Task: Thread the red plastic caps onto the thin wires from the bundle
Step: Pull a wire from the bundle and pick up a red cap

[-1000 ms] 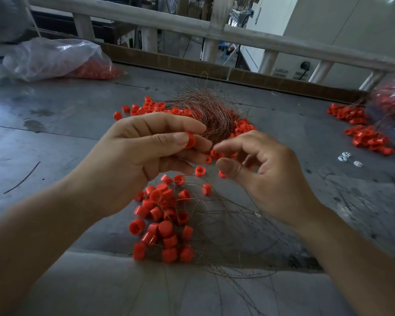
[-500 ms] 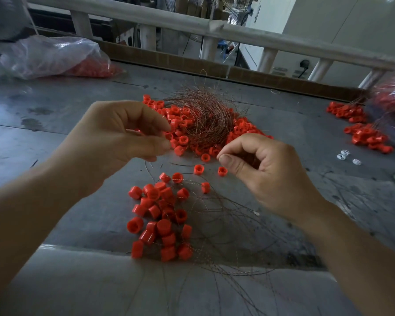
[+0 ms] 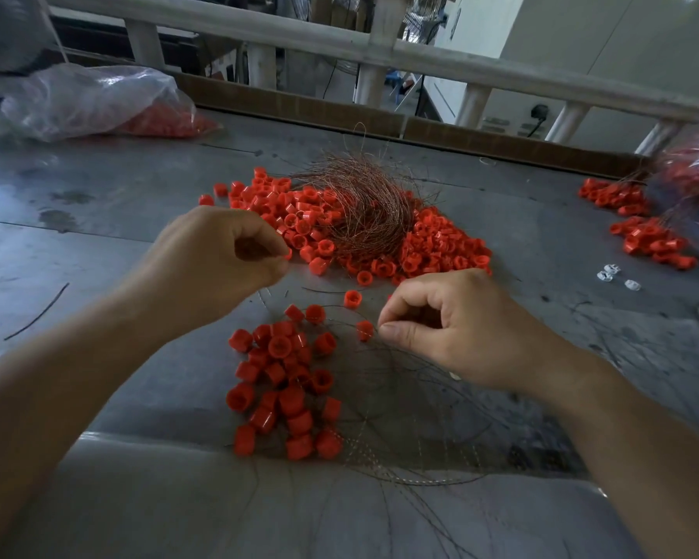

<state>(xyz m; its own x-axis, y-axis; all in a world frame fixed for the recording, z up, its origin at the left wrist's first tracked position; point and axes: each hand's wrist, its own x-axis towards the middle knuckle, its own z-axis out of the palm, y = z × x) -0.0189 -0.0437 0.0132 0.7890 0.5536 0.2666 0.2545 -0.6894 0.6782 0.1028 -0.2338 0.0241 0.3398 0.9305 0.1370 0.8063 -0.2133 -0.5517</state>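
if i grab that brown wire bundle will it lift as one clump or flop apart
Probably one springy clump: the wire bundle is a tangled nest of looping strands. Likely light, the strands being thin. Loose ends stick out, so it may drag red caps along.

grey table [image 3: 97,187], red caps [image 3: 283,381], wire bundle [image 3: 364,211]

Plastic bag [image 3: 89,98] far left; white bits [image 3: 612,274] right; railing [image 3: 299,32] behind.
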